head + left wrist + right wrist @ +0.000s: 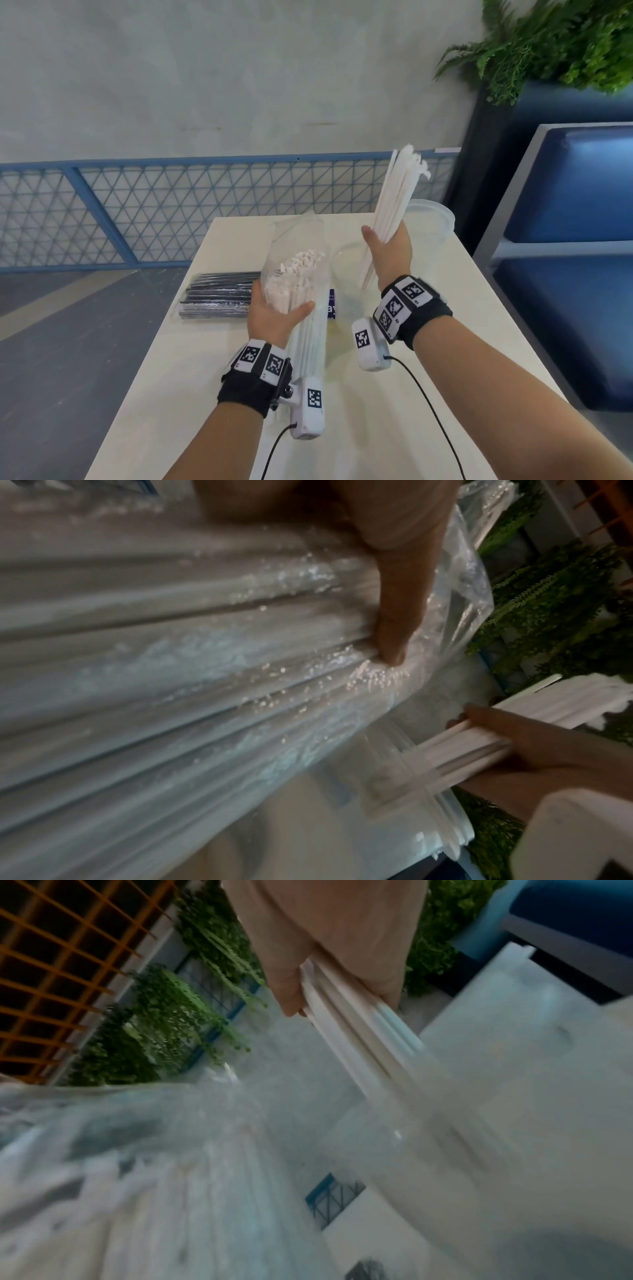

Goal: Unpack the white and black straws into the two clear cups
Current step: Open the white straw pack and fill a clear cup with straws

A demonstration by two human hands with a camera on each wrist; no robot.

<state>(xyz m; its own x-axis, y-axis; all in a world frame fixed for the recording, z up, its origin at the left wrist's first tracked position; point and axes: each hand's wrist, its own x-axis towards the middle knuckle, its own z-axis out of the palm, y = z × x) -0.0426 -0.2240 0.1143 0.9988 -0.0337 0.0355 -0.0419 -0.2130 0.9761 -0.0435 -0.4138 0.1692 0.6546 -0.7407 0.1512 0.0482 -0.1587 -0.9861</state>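
My left hand [274, 308] grips an opened clear plastic bag of white straws [301, 274], tilted up over the table; its thumb [390, 631] presses on the wrap [240, 669]. My right hand [390, 250] holds a bunch of white straws [394, 195] upright, their lower ends inside a clear cup [346, 267]. In the right wrist view the bunch [359, 1023] runs down into the blurred cup [462, 1150]. A second clear cup [431, 219] stands behind the right hand. A sealed pack of black straws [219, 294] lies flat at the table's left edge.
The white table [171, 394] is narrow. A blue mesh railing [137, 212] runs behind it. A blue padded bench [575, 212] stands to the right, with a fern planter [548, 44] above. A purple label [331, 305] lies between the hands.
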